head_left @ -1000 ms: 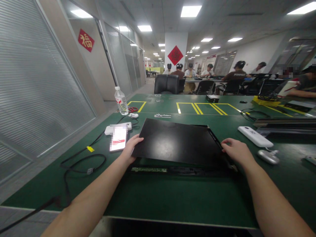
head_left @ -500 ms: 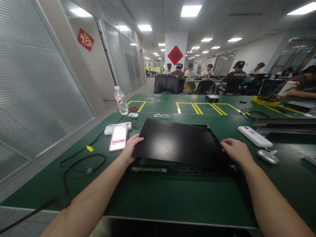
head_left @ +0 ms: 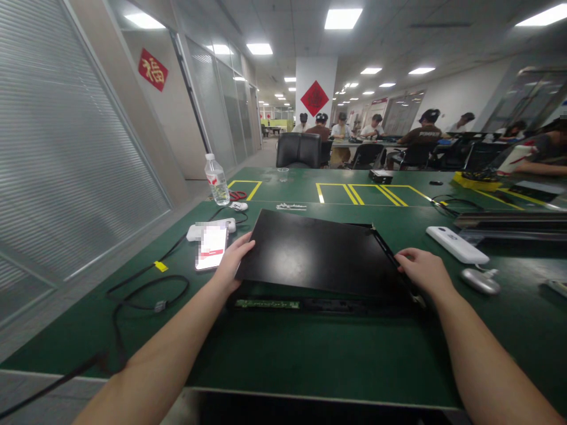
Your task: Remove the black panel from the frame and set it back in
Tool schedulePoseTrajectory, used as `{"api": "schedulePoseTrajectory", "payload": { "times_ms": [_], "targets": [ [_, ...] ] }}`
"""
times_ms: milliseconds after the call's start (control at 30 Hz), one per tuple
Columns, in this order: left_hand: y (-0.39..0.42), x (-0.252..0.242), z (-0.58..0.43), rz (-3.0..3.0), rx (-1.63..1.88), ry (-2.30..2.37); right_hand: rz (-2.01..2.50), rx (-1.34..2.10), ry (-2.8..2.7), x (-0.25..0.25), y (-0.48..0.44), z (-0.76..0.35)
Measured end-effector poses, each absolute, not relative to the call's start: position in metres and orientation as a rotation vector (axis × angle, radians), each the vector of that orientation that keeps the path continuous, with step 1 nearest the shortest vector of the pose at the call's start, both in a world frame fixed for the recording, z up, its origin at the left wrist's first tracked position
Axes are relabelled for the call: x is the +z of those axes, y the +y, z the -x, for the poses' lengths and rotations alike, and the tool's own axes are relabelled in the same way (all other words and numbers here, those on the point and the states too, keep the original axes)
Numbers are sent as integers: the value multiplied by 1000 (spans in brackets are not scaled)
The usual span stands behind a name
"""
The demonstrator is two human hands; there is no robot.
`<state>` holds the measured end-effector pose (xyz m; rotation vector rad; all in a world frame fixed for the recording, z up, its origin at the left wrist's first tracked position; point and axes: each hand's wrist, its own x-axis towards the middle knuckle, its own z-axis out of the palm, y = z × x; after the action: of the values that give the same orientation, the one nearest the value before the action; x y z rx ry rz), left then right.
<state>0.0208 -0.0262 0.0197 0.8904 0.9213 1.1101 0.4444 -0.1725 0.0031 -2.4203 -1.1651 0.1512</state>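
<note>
A flat black panel with a dull sheen lies tilted over a black frame, its left side raised. Along the frame's near edge a narrow green circuit board shows. My left hand is closed on the panel's left edge, thumb on top and the other fingers mostly hidden beneath. On the opposite side, my right hand has its bent fingers closed on the frame's right edge. Beside my left hand lies a phone with a lit screen, part of it pixelated.
A water bottle, red scissors and a white power bank stand or lie at left, with a black cable. At right are another white device and a silver mouse. Several people sit at tables behind.
My left hand and the panel's left side have risen very slightly. My right hand has stayed in place on the frame's edge.
</note>
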Motion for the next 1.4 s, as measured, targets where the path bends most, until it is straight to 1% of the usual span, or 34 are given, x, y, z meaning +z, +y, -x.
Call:
{"api": "schedulePoseTrajectory", "payload": {
  "times_ms": [167,333,667,1033,1400],
  "targets": [
    [-18,12,-16,-983,1120,911,2414,152,-1152,4,-173,-444],
    [-17,17,-12,-1109,1111,918,2428,161,-1145,5,-173,-443],
    [-4,2,-2,-1327,1051,1144,2418,149,-1152,3,-172,-445],
    [5,-9,1,-1753,939,1261,2366,283,-1008,10,-174,-436],
    [12,-22,2,-1811,874,1399,2314,300,-982,10,-175,-438]
  ]
}}
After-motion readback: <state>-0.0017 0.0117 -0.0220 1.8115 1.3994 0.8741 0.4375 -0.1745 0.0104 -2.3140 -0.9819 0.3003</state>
